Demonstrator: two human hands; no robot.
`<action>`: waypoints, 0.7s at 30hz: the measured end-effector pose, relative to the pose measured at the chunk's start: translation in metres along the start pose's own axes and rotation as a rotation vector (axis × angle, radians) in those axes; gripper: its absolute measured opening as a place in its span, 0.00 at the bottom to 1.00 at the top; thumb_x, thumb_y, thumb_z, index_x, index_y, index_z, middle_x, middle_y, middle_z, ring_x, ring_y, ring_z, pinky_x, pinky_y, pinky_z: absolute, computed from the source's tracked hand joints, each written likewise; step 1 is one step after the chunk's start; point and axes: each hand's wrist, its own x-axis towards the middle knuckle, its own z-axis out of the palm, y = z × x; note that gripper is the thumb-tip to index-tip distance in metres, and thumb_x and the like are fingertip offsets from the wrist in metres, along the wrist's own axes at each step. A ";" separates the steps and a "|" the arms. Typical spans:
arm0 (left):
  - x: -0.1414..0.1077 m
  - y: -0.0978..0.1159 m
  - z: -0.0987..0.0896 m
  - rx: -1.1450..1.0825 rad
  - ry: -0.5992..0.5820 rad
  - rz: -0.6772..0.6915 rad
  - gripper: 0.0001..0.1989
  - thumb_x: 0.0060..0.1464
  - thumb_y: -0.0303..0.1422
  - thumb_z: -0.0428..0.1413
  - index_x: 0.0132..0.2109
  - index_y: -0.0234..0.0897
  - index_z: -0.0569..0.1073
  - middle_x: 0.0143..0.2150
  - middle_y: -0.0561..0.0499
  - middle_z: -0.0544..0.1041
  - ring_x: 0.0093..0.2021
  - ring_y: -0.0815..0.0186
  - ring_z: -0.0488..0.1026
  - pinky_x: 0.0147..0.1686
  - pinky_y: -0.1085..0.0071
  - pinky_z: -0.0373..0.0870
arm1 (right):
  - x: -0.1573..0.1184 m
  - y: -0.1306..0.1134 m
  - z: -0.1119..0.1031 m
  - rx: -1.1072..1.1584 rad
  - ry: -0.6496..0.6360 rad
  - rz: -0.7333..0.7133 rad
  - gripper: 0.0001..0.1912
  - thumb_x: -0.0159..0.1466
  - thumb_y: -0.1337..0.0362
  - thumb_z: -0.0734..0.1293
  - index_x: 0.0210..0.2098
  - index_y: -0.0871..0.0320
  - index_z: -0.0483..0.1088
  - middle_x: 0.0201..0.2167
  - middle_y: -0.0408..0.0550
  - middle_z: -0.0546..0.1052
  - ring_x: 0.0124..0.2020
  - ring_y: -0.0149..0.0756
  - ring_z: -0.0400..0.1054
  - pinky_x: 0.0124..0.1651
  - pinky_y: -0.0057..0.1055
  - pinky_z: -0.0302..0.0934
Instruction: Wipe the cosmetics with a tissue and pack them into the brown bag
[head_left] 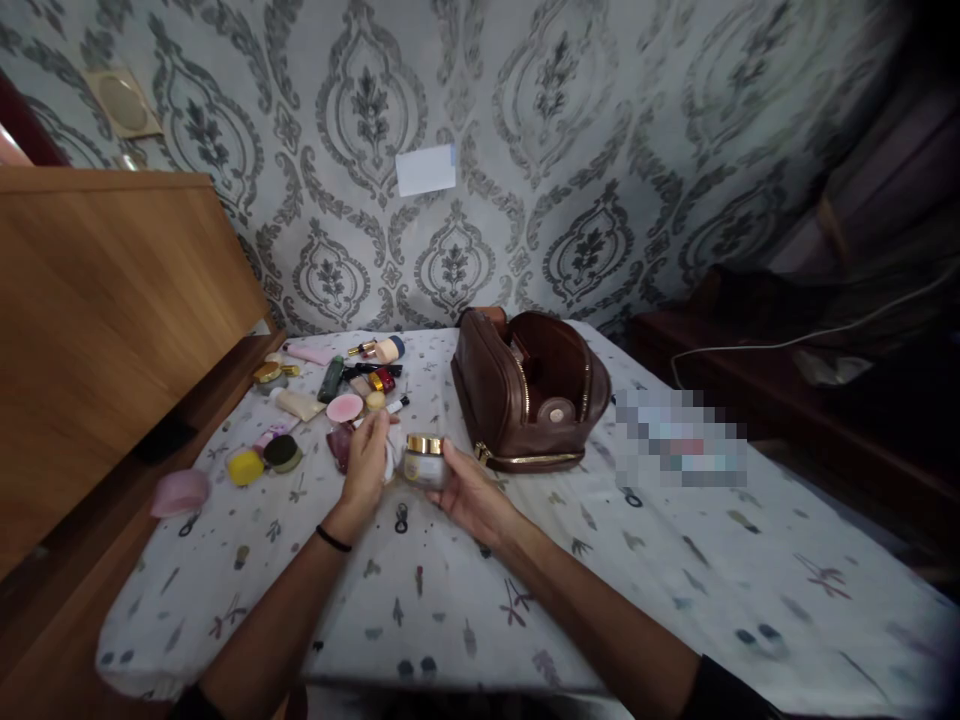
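Two hands [420, 475] hold one gold-lidded jar [424, 460]; one open brown bag [529, 392].

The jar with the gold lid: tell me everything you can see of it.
The jar is small and round, with a pale, frosted-looking body and a shiny gold lid, still on. It stands upright just above the patterned sheet, left of the open brown bag. The right hand cups it from the right; the left hand, with a white cloth, touches its left side.

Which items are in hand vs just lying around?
In hand: gold-lidded jar in right hand; white cloth in left hand.
Lying about: open brown bag, yellow pot, pink compact, pink cap, scattered tubes.
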 end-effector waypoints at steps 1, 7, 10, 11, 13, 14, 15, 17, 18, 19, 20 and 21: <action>-0.001 -0.001 0.002 -0.037 0.003 -0.020 0.22 0.60 0.54 0.48 0.39 0.38 0.72 0.31 0.53 0.73 0.30 0.68 0.70 0.31 0.73 0.67 | 0.000 0.001 0.001 -0.018 0.002 -0.003 0.22 0.55 0.47 0.75 0.41 0.56 0.75 0.38 0.46 0.81 0.33 0.33 0.75 0.31 0.25 0.66; -0.021 0.001 0.014 -0.041 -0.162 -0.002 0.23 0.60 0.50 0.51 0.54 0.40 0.68 0.48 0.47 0.76 0.49 0.62 0.74 0.49 0.65 0.70 | 0.003 0.007 0.000 -0.007 0.161 -0.105 0.25 0.46 0.47 0.79 0.35 0.54 0.69 0.33 0.40 0.78 0.31 0.31 0.72 0.29 0.25 0.64; -0.031 0.005 0.015 0.124 -0.283 0.128 0.23 0.60 0.42 0.55 0.60 0.41 0.64 0.56 0.45 0.72 0.57 0.60 0.69 0.57 0.62 0.64 | 0.003 0.004 -0.003 -0.042 0.175 -0.149 0.26 0.47 0.45 0.77 0.34 0.53 0.67 0.32 0.39 0.78 0.31 0.32 0.71 0.28 0.25 0.63; -0.032 0.006 0.015 0.161 -0.287 0.161 0.23 0.60 0.41 0.55 0.59 0.41 0.64 0.56 0.45 0.72 0.58 0.59 0.68 0.58 0.62 0.63 | 0.002 0.004 -0.003 -0.059 0.160 -0.158 0.26 0.48 0.44 0.77 0.33 0.53 0.66 0.32 0.40 0.77 0.31 0.32 0.71 0.27 0.25 0.62; -0.032 0.009 0.014 0.211 -0.249 0.194 0.18 0.60 0.39 0.54 0.55 0.39 0.66 0.53 0.45 0.73 0.55 0.59 0.69 0.57 0.62 0.63 | 0.001 0.003 -0.002 -0.087 0.127 -0.155 0.26 0.49 0.44 0.76 0.34 0.53 0.65 0.31 0.40 0.76 0.30 0.33 0.70 0.27 0.25 0.61; -0.031 0.010 0.013 0.231 -0.222 0.205 0.15 0.61 0.39 0.53 0.52 0.39 0.68 0.50 0.46 0.74 0.53 0.59 0.70 0.55 0.62 0.64 | 0.000 0.003 -0.001 -0.098 0.116 -0.147 0.25 0.49 0.45 0.76 0.34 0.53 0.66 0.30 0.39 0.76 0.30 0.32 0.70 0.27 0.25 0.62; -0.030 0.012 0.013 0.249 -0.193 0.214 0.13 0.61 0.39 0.53 0.49 0.38 0.69 0.47 0.46 0.74 0.51 0.59 0.71 0.54 0.62 0.64 | -0.002 0.003 0.000 -0.113 0.108 -0.141 0.25 0.48 0.47 0.77 0.35 0.53 0.66 0.31 0.39 0.76 0.30 0.32 0.70 0.28 0.25 0.62; -0.027 0.014 0.011 0.273 -0.145 0.224 0.10 0.61 0.39 0.52 0.45 0.39 0.70 0.43 0.48 0.75 0.47 0.60 0.71 0.51 0.64 0.65 | -0.004 0.002 0.003 -0.142 0.092 -0.140 0.25 0.45 0.53 0.80 0.38 0.52 0.69 0.34 0.40 0.76 0.33 0.32 0.70 0.32 0.26 0.63; -0.025 0.014 0.010 0.272 -0.130 0.223 0.09 0.60 0.39 0.52 0.43 0.39 0.71 0.41 0.49 0.74 0.46 0.60 0.71 0.50 0.65 0.65 | -0.005 0.002 0.005 -0.154 0.081 -0.146 0.26 0.44 0.56 0.80 0.39 0.52 0.70 0.36 0.40 0.77 0.35 0.33 0.71 0.34 0.26 0.64; -0.024 0.014 0.009 0.265 -0.118 0.216 0.09 0.60 0.39 0.53 0.42 0.39 0.71 0.40 0.49 0.74 0.44 0.61 0.71 0.49 0.66 0.65 | -0.006 0.001 0.006 -0.163 0.067 -0.153 0.26 0.44 0.59 0.80 0.41 0.52 0.72 0.39 0.40 0.77 0.37 0.33 0.71 0.36 0.26 0.64; -0.023 0.014 0.008 0.247 -0.103 0.201 0.09 0.60 0.39 0.52 0.41 0.39 0.71 0.39 0.50 0.74 0.43 0.62 0.71 0.47 0.67 0.65 | -0.006 0.001 0.007 -0.170 0.051 -0.154 0.26 0.44 0.60 0.80 0.42 0.52 0.72 0.40 0.41 0.78 0.39 0.34 0.71 0.38 0.26 0.65; -0.021 0.013 0.007 0.217 -0.090 0.179 0.09 0.60 0.40 0.52 0.40 0.39 0.71 0.38 0.51 0.74 0.41 0.63 0.71 0.45 0.68 0.66 | -0.007 0.001 0.008 -0.171 0.035 -0.150 0.27 0.45 0.60 0.80 0.43 0.52 0.73 0.41 0.41 0.78 0.40 0.35 0.72 0.40 0.27 0.65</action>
